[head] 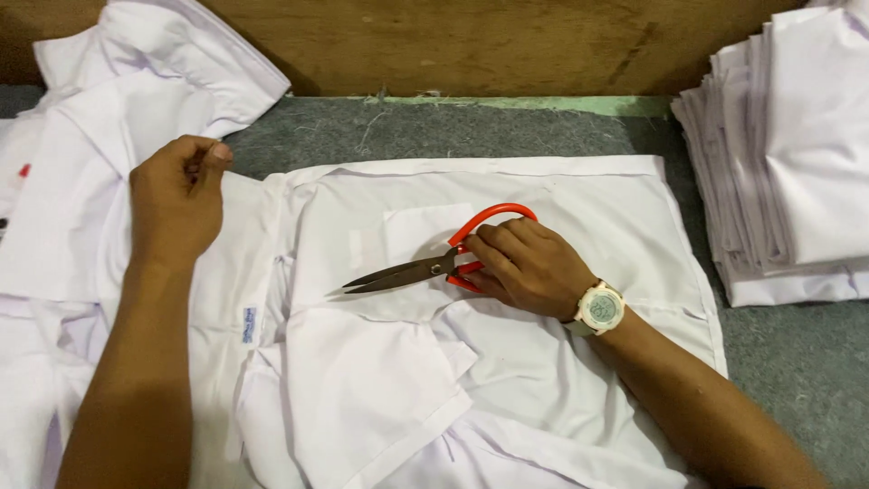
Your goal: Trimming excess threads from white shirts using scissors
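On top of the grey table (797, 362) lies a white shirt (507, 362), spread flat with its front facing up. The right hand (529, 267) rests on the middle of the shirt and holds a pair of scissors (425, 269) with red handles. The fingers are wrapped around one red loop. The blades are almost shut and point to the left, lying low and just above the cloth. Held flat like that, the sharp tips look unlikely to poke the shirt. A pale watch (600, 309) sits on that wrist.

The left hand (176, 201) is curled near the shirt's upper left edge. Its thumb and finger are pinched together, as if gripping something very thin, maybe a thread. It is too small to make out, so I cannot tell what it holds.

More white shirts (136, 91) sit loose on the left. A neat pile of folded shirts (787, 154) stands on the right, well apart from the hands. A wooden board (471, 45) runs along the back.

The bottom of the shirt is cut off by the picture edge. The hand covers part of the red handles.
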